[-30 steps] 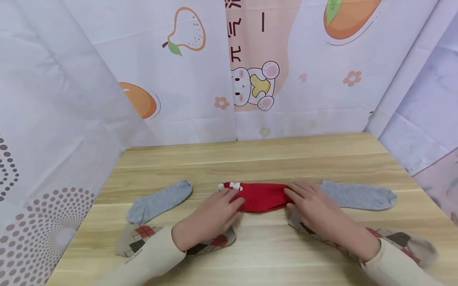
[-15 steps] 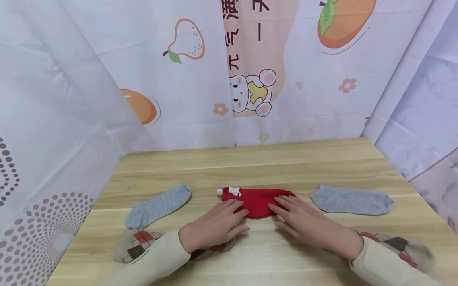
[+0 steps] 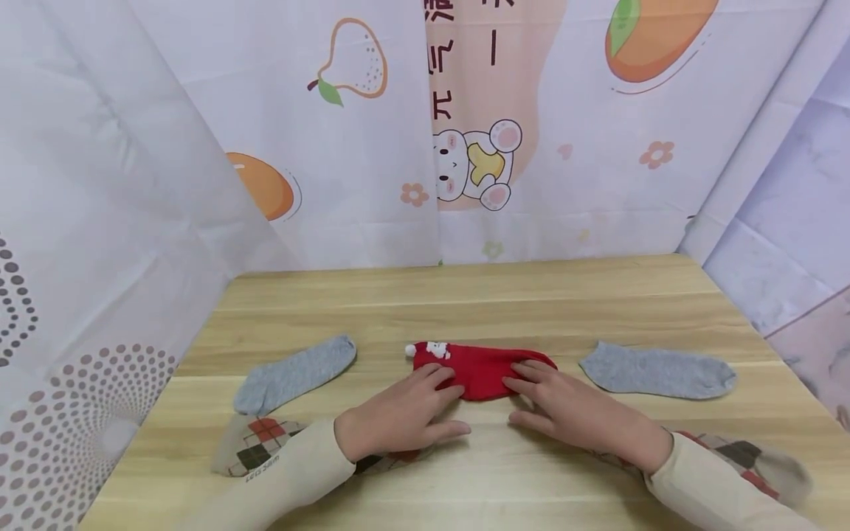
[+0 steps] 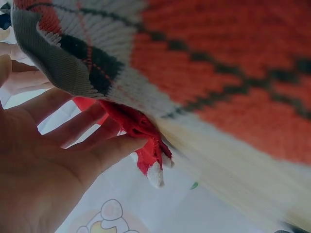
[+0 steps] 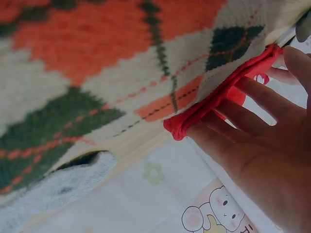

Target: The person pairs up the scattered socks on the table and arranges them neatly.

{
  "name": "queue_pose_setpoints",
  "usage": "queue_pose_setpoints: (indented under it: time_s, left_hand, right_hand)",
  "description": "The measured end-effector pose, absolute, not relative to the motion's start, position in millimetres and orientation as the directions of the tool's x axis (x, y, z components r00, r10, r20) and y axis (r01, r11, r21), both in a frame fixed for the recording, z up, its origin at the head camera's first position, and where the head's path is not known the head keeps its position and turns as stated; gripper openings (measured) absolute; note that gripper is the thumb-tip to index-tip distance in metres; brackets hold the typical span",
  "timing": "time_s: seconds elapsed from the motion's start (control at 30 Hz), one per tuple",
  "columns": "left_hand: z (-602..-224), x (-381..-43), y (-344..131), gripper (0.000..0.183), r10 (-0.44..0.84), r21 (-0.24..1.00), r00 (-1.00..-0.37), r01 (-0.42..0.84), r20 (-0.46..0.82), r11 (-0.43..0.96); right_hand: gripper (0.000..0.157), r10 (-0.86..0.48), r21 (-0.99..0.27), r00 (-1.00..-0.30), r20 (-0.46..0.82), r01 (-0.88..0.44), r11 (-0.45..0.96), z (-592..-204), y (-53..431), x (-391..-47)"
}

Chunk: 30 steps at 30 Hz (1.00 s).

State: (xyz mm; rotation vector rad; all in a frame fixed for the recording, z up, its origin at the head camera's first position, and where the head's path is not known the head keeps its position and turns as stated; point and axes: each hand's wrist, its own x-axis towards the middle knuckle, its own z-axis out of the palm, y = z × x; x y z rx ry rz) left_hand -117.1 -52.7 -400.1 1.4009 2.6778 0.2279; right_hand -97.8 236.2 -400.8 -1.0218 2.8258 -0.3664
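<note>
A red sock [image 3: 488, 376] with a small white figure and a white pom-pom lies flat across the middle of the wooden table. My left hand [image 3: 406, 413] rests its fingertips on the sock's near left part, thumb spread apart. On the sock's right half lie the fingers of my right hand [image 3: 574, 409]. Both hands have loosely extended fingers, and the left wrist view shows the left hand's fingers [image 4: 77, 131] against the red fabric. Partly under the left forearm is an argyle sock [image 3: 255, 446]; a second argyle sock [image 3: 747, 457] lies partly under the right forearm.
One grey sock [image 3: 295, 375] lies at the left and another grey sock [image 3: 657, 371] at the right of the wooden table [image 3: 465, 302]. A printed curtain [image 3: 372, 221] stands along the back edge, and more sheeting hangs at both sides.
My right hand has slid left from the red sock's right end onto its body, uncovering that end and more of the right grey sock. My left hand has shifted slightly nearer the table's front edge.
</note>
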Motion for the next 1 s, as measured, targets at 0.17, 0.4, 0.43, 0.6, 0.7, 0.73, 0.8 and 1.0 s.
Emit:
queue_pose_setpoints:
  time_s: [0.17, 0.4, 0.43, 0.6, 0.7, 0.73, 0.8, 1.0]
  left_hand:
    - [-394, -122, -55, 0.075, 0.815, 0.238, -0.576, 0.783, -0.068, 0.574]
    - [-390, -130, -62, 0.056, 0.825, 0.327, -0.553, 0.764, -0.113, 0.556]
    - [-390, -132, -62, 0.051, 0.832, 0.329, -0.544, 0.77, -0.111, 0.547]
    - [-390, -141, -63, 0.036, 0.85, 0.325, -0.519, 0.791, -0.092, 0.519]
    - [-391, -146, -64, 0.034, 0.851, 0.32, -0.517, 0.795, -0.089, 0.516]
    - [-392, -147, -64, 0.034, 0.851, 0.319, -0.517, 0.795, -0.09, 0.516]
    - [-392, -149, -65, 0.035, 0.849, 0.311, -0.519, 0.794, -0.101, 0.522]
    - [-387, -153, -64, 0.038, 0.846, 0.302, -0.519, 0.792, -0.124, 0.531]
  right_hand:
    - [0.058, -0.633, -0.278, -0.773, -0.039, -0.6, 0.75, -396, 235, -102]
    - [0.057, -0.642, -0.319, -0.765, -0.052, -0.597, 0.736, -394, 231, -110]
    - [0.057, -0.643, -0.323, -0.764, -0.053, -0.596, 0.735, -394, 231, -110]
    - [0.055, -0.642, -0.324, -0.766, -0.038, -0.598, 0.733, -395, 231, -113]
    - [0.049, -0.651, -0.318, -0.759, -0.029, -0.61, 0.726, -395, 231, -116]
    - [0.047, -0.654, -0.319, -0.756, -0.027, -0.613, 0.723, -395, 231, -117]
    - [0.042, -0.655, -0.321, -0.755, -0.034, -0.612, 0.723, -395, 230, -120]
    - [0.038, -0.641, -0.325, -0.766, -0.053, -0.594, 0.736, -394, 229, -127]
